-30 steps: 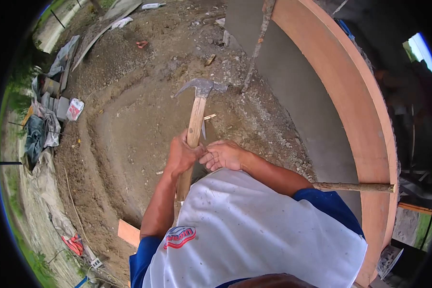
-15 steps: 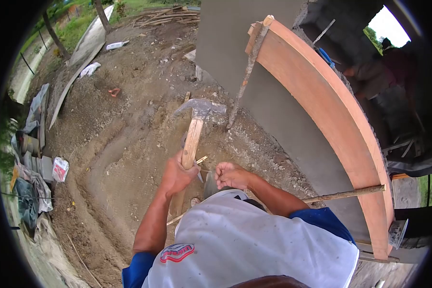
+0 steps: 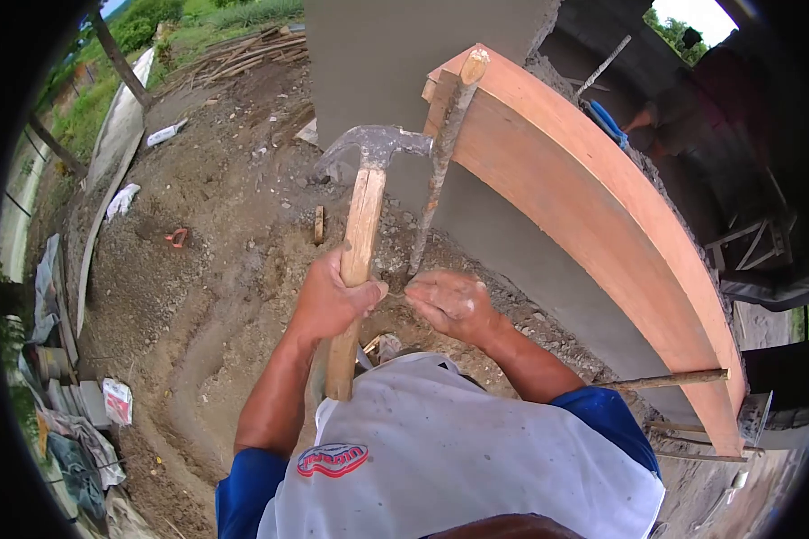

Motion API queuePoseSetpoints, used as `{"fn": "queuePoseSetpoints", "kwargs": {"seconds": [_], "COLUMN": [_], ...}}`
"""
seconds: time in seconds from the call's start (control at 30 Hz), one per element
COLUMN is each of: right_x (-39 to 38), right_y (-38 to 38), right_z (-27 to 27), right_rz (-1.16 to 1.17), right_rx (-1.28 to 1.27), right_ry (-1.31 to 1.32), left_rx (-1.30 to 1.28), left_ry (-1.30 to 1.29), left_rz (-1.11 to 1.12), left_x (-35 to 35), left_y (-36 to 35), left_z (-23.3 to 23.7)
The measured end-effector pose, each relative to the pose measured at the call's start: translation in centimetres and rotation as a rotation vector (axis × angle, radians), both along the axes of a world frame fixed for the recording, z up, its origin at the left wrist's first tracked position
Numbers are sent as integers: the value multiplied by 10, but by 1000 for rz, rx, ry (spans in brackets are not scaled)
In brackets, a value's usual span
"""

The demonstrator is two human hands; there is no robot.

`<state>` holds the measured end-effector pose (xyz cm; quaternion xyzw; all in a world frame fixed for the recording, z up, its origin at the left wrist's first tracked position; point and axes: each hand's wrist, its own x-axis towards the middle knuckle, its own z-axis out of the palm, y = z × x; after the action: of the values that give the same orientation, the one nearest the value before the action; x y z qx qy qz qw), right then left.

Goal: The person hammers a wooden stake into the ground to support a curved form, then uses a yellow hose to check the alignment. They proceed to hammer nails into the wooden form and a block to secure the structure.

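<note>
My left hand [image 3: 328, 301] is wrapped round the wooden handle of a claw hammer [image 3: 362, 225], held upright with its metal head at the top. The claw points left, and the striking face overlaps a rough wooden pole [image 3: 440, 157] in this view. Just right of the handle is my right hand [image 3: 454, 304], its fingers pressed together and pointing at my left thumb. I cannot tell what, if anything, is pinched in it. Beyond it, the pole leans against the upper end of a curved plywood form [image 3: 593, 216] on the grey wall.
A second pole [image 3: 665, 379] props the form's lower part. The grey plastered wall [image 3: 368, 63] rises ahead. On the dirt ground lie an orange piece [image 3: 177, 237], a white bottle [image 3: 166, 133] and a printed bag [image 3: 117, 402]. A person [image 3: 719, 117] is in the dark interior at right.
The hammer has risen and come nearer the pole, with more handle showing below my left hand. My right hand has moved up and right, fingers now pressed together. The view has shifted.
</note>
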<state>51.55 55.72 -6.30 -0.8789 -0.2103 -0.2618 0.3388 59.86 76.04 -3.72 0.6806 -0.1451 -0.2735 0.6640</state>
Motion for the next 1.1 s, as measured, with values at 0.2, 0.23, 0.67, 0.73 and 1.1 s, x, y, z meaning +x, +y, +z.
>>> {"fn": "queuePoseSetpoints", "kwargs": {"seconds": [0.2, 0.23, 0.67, 0.73, 1.1], "right_x": [46, 50, 164, 180, 313], "right_y": [-15, -12, -99, -134, -186], "right_z": [28, 28, 132, 139, 100], "right_rz": [-132, -184, -969, -1035, -652], "right_rx": [-48, -29, 56, 101, 164], "right_ry": [-71, -49, -497, -382, 553], "left_rx": [-233, -258, -48, -22, 221], "left_ry": [71, 67, -316, -279, -613], "left_rz": [-176, -193, -260, -243, -291], "left_x": [83, 92, 243, 252, 336], "left_y": [-37, -41, 53, 60, -42], "left_z": [8, 8, -19, -28, 13]}}
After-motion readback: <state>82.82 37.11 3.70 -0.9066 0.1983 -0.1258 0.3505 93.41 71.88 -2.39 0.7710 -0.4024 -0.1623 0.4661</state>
